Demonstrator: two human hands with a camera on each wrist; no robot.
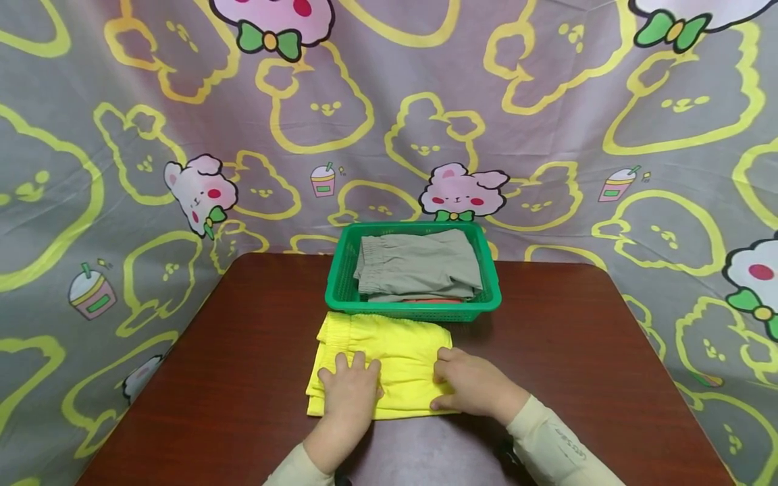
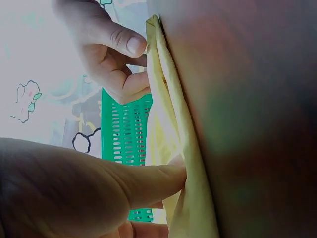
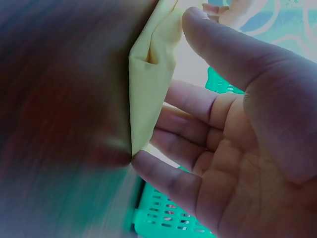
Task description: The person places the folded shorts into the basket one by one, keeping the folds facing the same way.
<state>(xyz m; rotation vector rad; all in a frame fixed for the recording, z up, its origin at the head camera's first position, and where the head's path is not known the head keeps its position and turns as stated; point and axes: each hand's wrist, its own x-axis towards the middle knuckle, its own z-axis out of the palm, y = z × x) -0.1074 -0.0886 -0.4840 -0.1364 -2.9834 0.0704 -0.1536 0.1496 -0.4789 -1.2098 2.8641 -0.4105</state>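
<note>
A folded yellow garment with a gathered elastic waistband (image 1: 395,337) lies on the table just in front of a green basket (image 1: 413,310). My left hand (image 1: 351,391) rests on its left half with the fingers spread, and the thumb touches the front edge in the left wrist view. At the garment's right edge is my right hand (image 1: 474,383). Its fingers are slightly bent and lie along the side of the yellow cloth (image 3: 151,94), with the thumb apart from them, in the right wrist view.
In the basket lies a folded grey garment (image 1: 419,263) with an elastic waistband, over something orange-red (image 1: 434,301). The brown table (image 1: 243,351) ends at a cartoon-print curtain (image 1: 377,155) behind and on both sides.
</note>
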